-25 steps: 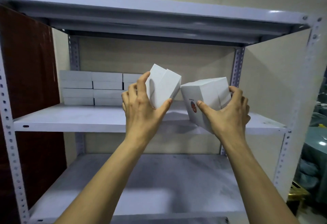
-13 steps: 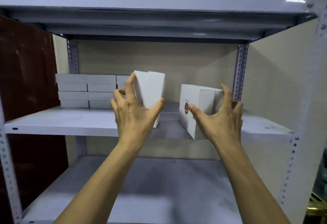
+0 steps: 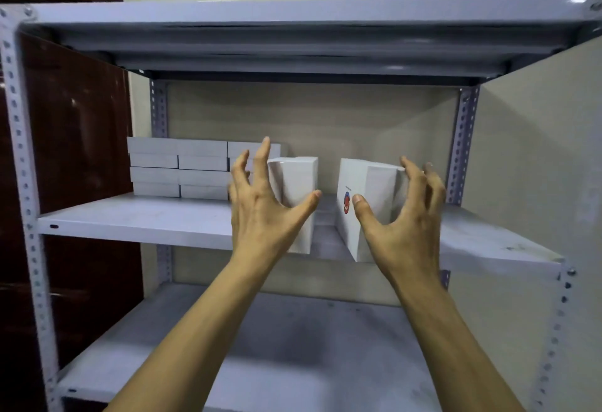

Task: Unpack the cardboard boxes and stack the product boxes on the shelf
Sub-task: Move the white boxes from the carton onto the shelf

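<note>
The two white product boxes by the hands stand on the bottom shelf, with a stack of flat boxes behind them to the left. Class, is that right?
Not quite. In the head view the two product boxes stand on the middle shelf, not the bottom one. The stack of flat boxes does sit behind them to the left.

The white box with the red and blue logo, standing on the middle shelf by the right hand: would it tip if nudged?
The white box with the logo stands on edge, taller than wide, so a sideways nudge could probably tip it. Its crisp corners suggest stiff card. Its front overhangs the middle shelf slightly, so pushing it back seems safer.
</note>
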